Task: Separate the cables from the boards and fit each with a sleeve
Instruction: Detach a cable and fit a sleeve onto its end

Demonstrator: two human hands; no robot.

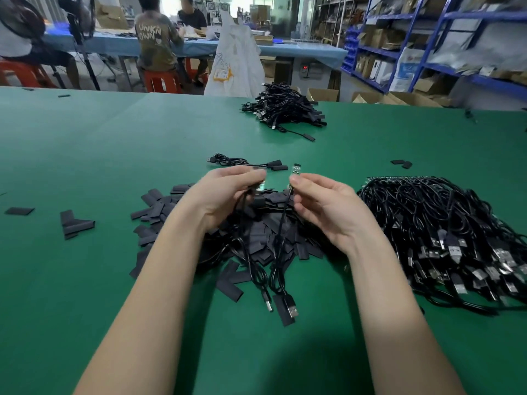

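Green matting covers the table [85, 155], and the work on it is divided into three lots. At the far side lies a done pile [285, 109] of cables that appear sleeved, with two more sleeved cables [248, 163] lying singly just beyond the hands. To the right sits a large tangle of cables [445, 238], its far ends seemingly attached to a board strip [399, 178] at its back edge; judged by bulk, this untouched lot is well larger than the finished one, so the task looks less than half complete. Between the forearms lies a heap of loose sleeves [256, 232], ample for what remains. The left hand [225, 198] has its fingers curled round one cable [245, 249], pinching near its upper end; whether a sleeve is on that end cannot be told. The right hand [322, 206] pinches a second cable [281, 232] between thumb and forefinger just below its small board end [295, 170], which stands bare. Both cables hang down to the matting, plugs resting near the front edge. Sleeving of the held pair appears outstanding.
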